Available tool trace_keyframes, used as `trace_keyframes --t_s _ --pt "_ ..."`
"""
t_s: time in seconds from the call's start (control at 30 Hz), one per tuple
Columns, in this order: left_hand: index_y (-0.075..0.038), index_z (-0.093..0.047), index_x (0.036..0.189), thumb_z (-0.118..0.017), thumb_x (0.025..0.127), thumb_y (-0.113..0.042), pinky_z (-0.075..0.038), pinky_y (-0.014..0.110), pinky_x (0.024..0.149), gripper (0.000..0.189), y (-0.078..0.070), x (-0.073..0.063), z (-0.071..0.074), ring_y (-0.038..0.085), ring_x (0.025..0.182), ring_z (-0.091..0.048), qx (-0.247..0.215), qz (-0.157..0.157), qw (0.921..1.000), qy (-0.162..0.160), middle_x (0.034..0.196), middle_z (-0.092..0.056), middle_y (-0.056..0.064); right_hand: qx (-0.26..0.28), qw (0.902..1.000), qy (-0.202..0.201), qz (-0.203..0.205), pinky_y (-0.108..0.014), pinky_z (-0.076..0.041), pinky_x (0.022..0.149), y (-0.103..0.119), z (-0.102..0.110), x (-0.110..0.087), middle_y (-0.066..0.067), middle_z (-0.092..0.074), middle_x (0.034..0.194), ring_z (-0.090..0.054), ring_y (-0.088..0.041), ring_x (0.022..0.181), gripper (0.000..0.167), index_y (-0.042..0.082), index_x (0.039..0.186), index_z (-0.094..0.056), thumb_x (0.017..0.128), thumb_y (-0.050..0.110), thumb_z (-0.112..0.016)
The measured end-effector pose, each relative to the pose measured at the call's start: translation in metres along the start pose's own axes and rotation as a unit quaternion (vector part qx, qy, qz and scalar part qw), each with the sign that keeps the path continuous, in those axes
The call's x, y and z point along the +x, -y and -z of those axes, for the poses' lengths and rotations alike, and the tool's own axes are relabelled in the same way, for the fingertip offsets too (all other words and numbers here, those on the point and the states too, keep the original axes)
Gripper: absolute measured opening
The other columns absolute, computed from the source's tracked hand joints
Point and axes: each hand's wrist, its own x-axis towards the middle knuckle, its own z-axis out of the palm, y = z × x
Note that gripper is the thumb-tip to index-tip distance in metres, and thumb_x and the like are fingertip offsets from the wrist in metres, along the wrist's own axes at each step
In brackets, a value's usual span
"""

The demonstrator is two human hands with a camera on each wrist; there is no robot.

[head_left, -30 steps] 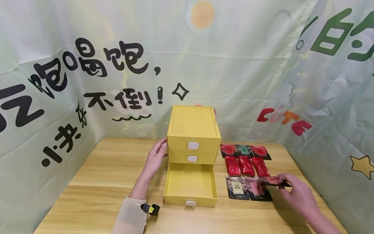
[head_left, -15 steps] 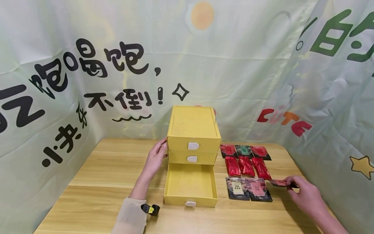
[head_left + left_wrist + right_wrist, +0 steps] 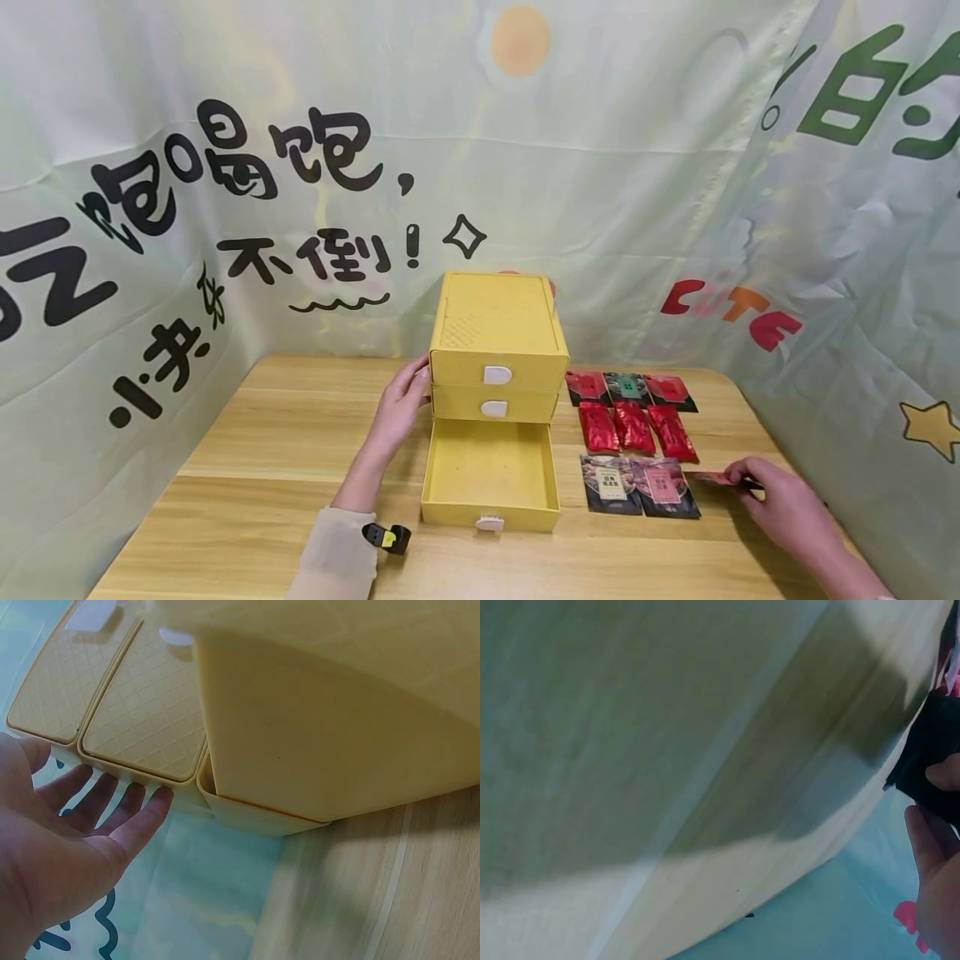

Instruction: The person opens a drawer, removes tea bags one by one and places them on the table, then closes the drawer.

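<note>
A yellow drawer box [image 3: 498,310] with three tiers stands mid-table, its bottom drawer [image 3: 491,467] pulled out and bare inside. My left hand [image 3: 400,400] rests fingertips against the box's left side; in the left wrist view the fingers [image 3: 135,825] are fairly straight along the side wall of the upper drawers. On the right, my right hand [image 3: 780,500] pinches a flat black-and-red sachet [image 3: 711,477] by its edge, just right of a front row of two dark sachets [image 3: 665,485]. In the right wrist view, thumb and fingers hold the sachet's black back [image 3: 930,746].
Three red twisted-end packets [image 3: 633,427] lie behind the front sachets, with three more flat sachets [image 3: 628,387] in the back row. The wooden table [image 3: 300,467] meets printed cloth walls [image 3: 600,192] at back and sides. White tabs [image 3: 495,375] mark the drawer fronts.
My right hand has moved right and slightly down with the sachet, from above the front row to beside it. The left hand and the box have stayed put.
</note>
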Motion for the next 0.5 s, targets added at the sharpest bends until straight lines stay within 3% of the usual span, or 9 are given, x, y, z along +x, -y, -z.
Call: trace_keyframes --t_s 0.1,0.23,0.5 --pt "-0.002 -0.046 0.155 -0.046 0.113 -0.021 -0.054 0.052 0.105 0.046 0.0003 0.0002 0.0000 0.040 0.131 -0.057 0.001 0.000 1.0000 0.000 0.155 -0.048 0.022 -0.021 0.9993 -0.005 0.030 -0.030 -0.054 0.063 -0.0017 -0.0027 -0.0020 0.007 -0.069 0.083 -0.066 -0.015 0.074 0.048 0.018 0.084 -0.070 0.054 -0.014 -0.090" --pt "-0.002 -0.047 0.155 -0.046 0.113 -0.021 -0.054 0.052 0.105 0.046 0.0013 0.0007 0.0004 0.041 0.131 -0.057 0.003 0.000 1.0000 -0.001 0.155 -0.049 0.022 -0.047 0.9972 -0.001 0.057 -0.043 -0.059 0.070 -0.0041 -0.0041 -0.0038 0.001 -0.074 0.091 -0.072 -0.027 0.082 0.047 0.014 0.091 -0.078 0.055 -0.013 -0.090" --pt "-0.003 -0.047 0.155 -0.046 0.113 -0.022 -0.054 0.051 0.105 0.046 0.0002 -0.0001 0.0002 0.040 0.132 -0.057 0.005 0.002 1.0000 -0.001 0.155 -0.049 0.020 -0.048 0.9967 0.033 0.057 -0.056 -0.059 0.076 -0.0042 -0.0044 -0.0070 -0.015 -0.076 0.106 -0.072 -0.038 0.092 0.048 0.002 0.108 -0.080 0.063 -0.014 -0.080"
